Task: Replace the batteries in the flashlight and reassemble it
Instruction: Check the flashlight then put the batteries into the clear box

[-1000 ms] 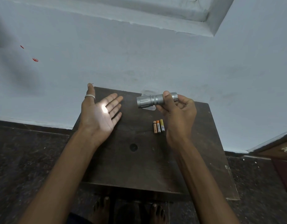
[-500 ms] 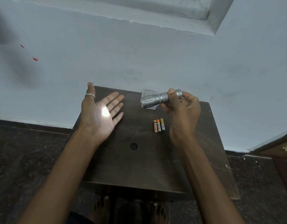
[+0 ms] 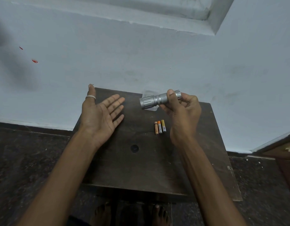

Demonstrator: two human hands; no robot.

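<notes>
A silver flashlight (image 3: 153, 101) is held level above the far edge of the dark wooden table (image 3: 141, 168), lens end pointing left. My right hand (image 3: 183, 115) grips its tail end, thumb on top. My left hand (image 3: 101, 115) is held flat with the palm up and fingers spread, left of the flashlight, holding nothing; a ring sits on its thumb. No light spot shows on the palm. Three small batteries (image 3: 159, 127) lie side by side on the table just below the flashlight.
A small clear plastic piece (image 3: 149, 93) lies at the table's far edge behind the flashlight. The table has a round hole (image 3: 134, 148) near its middle. A pale wall stands right behind it. Bare feet show under the near edge, and a wooden cabinet (image 3: 286, 154) is at right.
The bright light spot on my left palm has gone out. My right hand has drifted slightly right and up with the flashlight. The left hand has stayed in place.
</notes>
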